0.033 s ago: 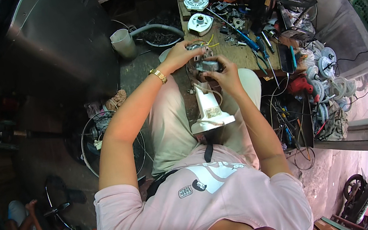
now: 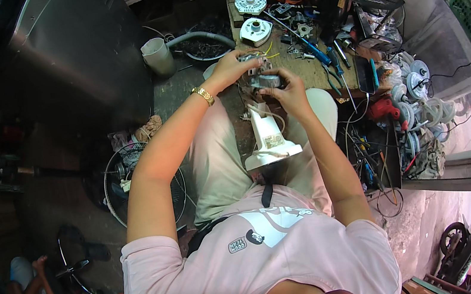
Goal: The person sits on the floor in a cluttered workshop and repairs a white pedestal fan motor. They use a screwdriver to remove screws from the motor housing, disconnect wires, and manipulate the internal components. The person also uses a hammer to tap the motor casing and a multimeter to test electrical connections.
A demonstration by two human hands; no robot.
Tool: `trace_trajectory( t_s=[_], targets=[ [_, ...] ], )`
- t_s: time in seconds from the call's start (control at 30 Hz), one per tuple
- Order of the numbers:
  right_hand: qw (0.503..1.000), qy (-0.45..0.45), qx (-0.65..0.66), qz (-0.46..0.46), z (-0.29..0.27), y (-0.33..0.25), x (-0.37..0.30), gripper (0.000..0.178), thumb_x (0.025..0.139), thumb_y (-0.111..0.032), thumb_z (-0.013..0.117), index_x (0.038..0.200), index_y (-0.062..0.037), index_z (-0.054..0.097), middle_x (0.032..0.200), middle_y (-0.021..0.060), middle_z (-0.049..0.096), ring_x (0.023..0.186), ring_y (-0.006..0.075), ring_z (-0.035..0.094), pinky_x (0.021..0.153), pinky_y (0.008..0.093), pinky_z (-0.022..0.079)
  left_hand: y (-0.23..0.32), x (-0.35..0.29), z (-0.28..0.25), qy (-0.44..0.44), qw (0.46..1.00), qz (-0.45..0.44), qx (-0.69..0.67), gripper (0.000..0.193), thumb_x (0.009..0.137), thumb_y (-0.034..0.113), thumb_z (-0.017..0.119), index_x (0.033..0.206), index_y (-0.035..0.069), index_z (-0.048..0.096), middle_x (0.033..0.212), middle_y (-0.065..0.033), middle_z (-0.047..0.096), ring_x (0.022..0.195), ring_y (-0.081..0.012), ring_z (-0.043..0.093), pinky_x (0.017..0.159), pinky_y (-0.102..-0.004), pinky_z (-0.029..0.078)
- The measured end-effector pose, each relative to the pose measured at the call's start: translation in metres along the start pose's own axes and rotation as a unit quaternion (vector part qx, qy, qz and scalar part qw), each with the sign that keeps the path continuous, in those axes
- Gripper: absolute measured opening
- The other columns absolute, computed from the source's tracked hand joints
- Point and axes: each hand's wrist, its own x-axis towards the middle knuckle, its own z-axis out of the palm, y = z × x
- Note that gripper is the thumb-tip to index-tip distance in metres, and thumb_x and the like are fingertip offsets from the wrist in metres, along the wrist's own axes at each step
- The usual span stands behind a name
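Over the gap between my knees, both hands hold a metal fan motor (image 2: 267, 82). My left hand (image 2: 229, 70), with a gold watch on its wrist, grips the far side of the motor, fingers curled over it. Against the near right side, the thumb and fingers of my right hand (image 2: 290, 93) are closed on the motor's rounded metal body. Thin yellow wires (image 2: 270, 54) stick out beyond my left fingertips. Just below the motor, a white fan stand (image 2: 268, 133) rests between my thighs, with a cable looping beside it. My fingers hide parts of the motor.
White motor covers (image 2: 256, 31) lie on the wooden bench (image 2: 299, 72), near a blue-handled screwdriver (image 2: 315, 48), pliers (image 2: 334, 80) and a phone (image 2: 365, 74). A pale jug (image 2: 158, 57) stands at left. A wire fan guard (image 2: 111, 194) is beside my left leg. Another person's arm (image 2: 47, 287) shows lower left.
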Motion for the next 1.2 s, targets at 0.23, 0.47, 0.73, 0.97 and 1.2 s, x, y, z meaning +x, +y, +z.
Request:
trace_trajectory(
  t_s=[0.23,0.47,0.73,0.97,1.2],
  targets=[
    [0.995,-0.003,0.095,0.035,-0.011,0.016,0.023,0.042,0.071,-0.006,0.083,0.109,-0.0007,0.066,0.088,0.0037,0.069,0.076,0.0100,0.063,0.069,0.0246,0.053,0.026,0.010,-0.002,0.089,0.988,0.019,0.129,0.077,0.066,0.055,0.076,0.116,-0.002,0.064,0.104,-0.0206,0.069,0.096,-0.0287,0.068,0.085,-0.0356,0.050],
    [0.991,-0.128,0.008,0.023,-0.045,-0.008,0.015,0.049,0.078,-0.012,0.075,0.123,-0.0053,0.057,0.116,0.0063,0.057,0.094,0.0159,0.060,0.079,0.0302,0.050,0.029,0.001,-0.005,0.125,0.951,0.185,0.215,0.067,0.063,0.042,0.080,0.115,0.003,0.063,0.119,-0.0143,0.063,0.108,-0.0325,0.061,0.092,-0.0389,0.048],
    [0.938,-0.079,-0.301,-0.152,-0.064,0.025,0.090,0.061,0.076,0.006,0.059,0.131,-0.0185,0.054,0.144,0.0151,0.042,0.128,0.0384,0.041,0.103,0.0430,0.041,0.030,0.022,0.009,0.094,0.929,0.207,0.293,0.066,0.064,0.045,0.078,0.114,0.004,0.063,0.111,-0.0132,0.064,0.103,-0.0319,0.062,0.086,-0.0405,0.050],
    [0.868,-0.100,-0.476,-0.096,-0.055,0.083,0.111,0.034,0.082,-0.009,0.058,0.114,-0.0183,0.065,0.131,0.0093,0.052,0.118,0.0319,0.048,0.087,0.0465,0.045,0.021,0.048,0.023,0.087,0.936,0.147,0.308,0.070,0.063,0.052,0.076,0.112,0.002,0.064,0.110,-0.0165,0.065,0.103,-0.0326,0.062,0.087,-0.0423,0.050],
    [0.857,-0.060,-0.506,-0.072,-0.088,0.059,0.119,0.019,0.087,-0.019,0.057,0.103,-0.0161,0.068,0.100,0.0102,0.064,0.093,0.0338,0.062,0.075,0.0470,0.047,0.020,0.065,0.030,0.056,0.939,0.055,0.334,0.069,0.066,0.054,0.072,0.110,0.002,0.067,0.107,-0.0169,0.067,0.101,-0.0331,0.064,0.084,-0.0433,0.051]
  ],
)
